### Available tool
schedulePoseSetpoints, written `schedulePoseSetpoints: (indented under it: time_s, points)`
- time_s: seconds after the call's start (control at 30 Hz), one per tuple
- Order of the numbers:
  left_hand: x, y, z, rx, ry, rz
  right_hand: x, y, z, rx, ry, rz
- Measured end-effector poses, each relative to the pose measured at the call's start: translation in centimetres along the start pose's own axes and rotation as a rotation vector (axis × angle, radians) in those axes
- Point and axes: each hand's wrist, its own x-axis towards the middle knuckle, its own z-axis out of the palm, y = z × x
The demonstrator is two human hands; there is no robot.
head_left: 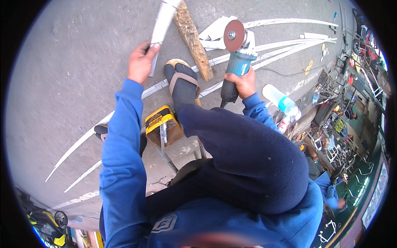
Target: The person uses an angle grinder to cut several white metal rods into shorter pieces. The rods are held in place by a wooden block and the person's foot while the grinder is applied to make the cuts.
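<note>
My left hand [141, 63] grips the lower end of a white metal strip [164, 22], which is tilted and runs out past the top edge. In my right hand [245, 84] is a teal and black angle grinder [240, 62], held by its body. Its reddish-brown disc [234, 35] points away from me, apart from the strip. Between my hands a rough wooden block [192, 39] lies on the ground. My sandaled foot [184, 82] rests just short of it. I cannot tell whether the disc is spinning.
Long pale metal strips [289, 50] cross the ground beneath the grinder. White offcuts [215, 33] lie beyond the block. A yellow and black container [160, 120] stands near my foot. On the right are a plastic bottle [281, 100], a thin cable [285, 74] and cluttered metal parts [331, 149].
</note>
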Motion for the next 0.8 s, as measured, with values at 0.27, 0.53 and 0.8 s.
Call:
schedulePoseSetpoints:
  time_s: [0.27,0.53,0.8]
  points:
    - [1.0,1.8,6.3,-0.948,0.198,-0.221,1.1,1.4,-1.5,0.011,0.041,0.005]
    - [0.0,2.6,6.1,0.216,0.055,-0.080,1.2,2.7,-1.7,0.009,0.048,-0.038]
    - [4.1,1.2,1.4,1.113,0.025,0.473,0.8,0.7,1.0,0.100,-0.072,0.019]
